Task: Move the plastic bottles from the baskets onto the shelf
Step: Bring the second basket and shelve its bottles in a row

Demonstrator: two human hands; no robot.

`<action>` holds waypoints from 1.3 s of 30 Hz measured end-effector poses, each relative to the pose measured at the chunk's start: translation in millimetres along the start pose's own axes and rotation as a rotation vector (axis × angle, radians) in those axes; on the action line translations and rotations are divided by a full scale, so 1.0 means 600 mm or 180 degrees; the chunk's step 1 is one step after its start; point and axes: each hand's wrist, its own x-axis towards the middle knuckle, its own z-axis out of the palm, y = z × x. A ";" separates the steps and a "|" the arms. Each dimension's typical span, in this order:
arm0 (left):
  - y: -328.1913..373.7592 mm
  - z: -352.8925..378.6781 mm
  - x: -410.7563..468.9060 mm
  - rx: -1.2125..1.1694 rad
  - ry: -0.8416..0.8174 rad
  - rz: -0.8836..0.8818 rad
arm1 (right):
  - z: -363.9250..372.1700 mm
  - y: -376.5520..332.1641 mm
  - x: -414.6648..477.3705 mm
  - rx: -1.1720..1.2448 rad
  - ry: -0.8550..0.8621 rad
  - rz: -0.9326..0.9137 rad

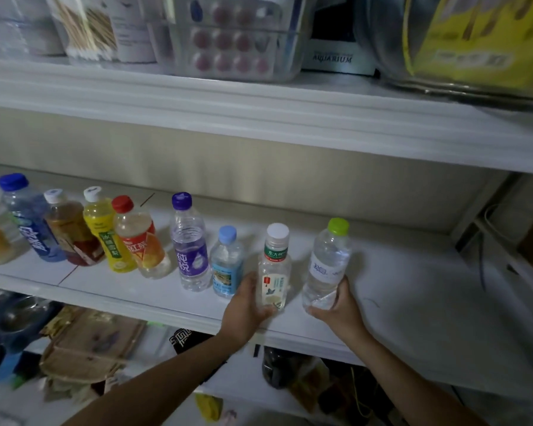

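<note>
My left hand (243, 304) snug around the white-cap bottle (274, 269) at 1 o'clock, right hand (340, 305) around the green-cap bottle (328, 259) at 11

Person, visible parts: left hand (243, 312), bare; right hand (342, 309), bare; left forearm (154, 382) and right forearm (413, 379), bare to the lower edge. Slim wrists.

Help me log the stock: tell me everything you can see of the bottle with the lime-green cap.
The green-capped bottle is clear plastic with a lime-green screw cap, ribbed shoulder and a pale label bearing blue print. It leans slightly, last on the right of the row on the white shelf, apart from the white-capped bottle. The right hand grips its lower part; whether its base rests on the shelf is unclear.
</note>
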 end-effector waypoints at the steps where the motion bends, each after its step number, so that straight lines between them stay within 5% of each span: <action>1: 0.001 0.004 -0.001 0.0088 0.0074 -0.0044 | -0.001 0.000 0.000 -0.0078 -0.0003 0.0017; 8: 0.008 -0.001 -0.005 0.1117 0.0079 -0.0163 | 0.035 -0.007 -0.011 -0.0820 0.0488 -0.0109; 14: 0.015 0.036 -0.034 0.0548 0.0536 -0.0277 | 0.015 0.005 -0.006 -0.0517 -0.0159 0.0059; 22: 0.019 0.059 -0.016 0.0792 0.1038 -0.0334 | 0.022 0.011 -0.012 -0.0101 -0.0194 0.0404; 28: 0.012 0.053 -0.024 0.0726 0.1035 -0.0361 | 0.049 -0.009 -0.023 -0.0880 0.0493 0.0065; 36: 0.013 0.051 -0.041 0.0581 0.1007 -0.0340 | 0.032 -0.012 -0.008 -0.0118 -0.0314 0.0275; 39: 0.014 0.048 -0.041 0.0615 0.0978 -0.0410 | 0.048 -0.017 -0.011 -0.0391 -0.0149 0.0144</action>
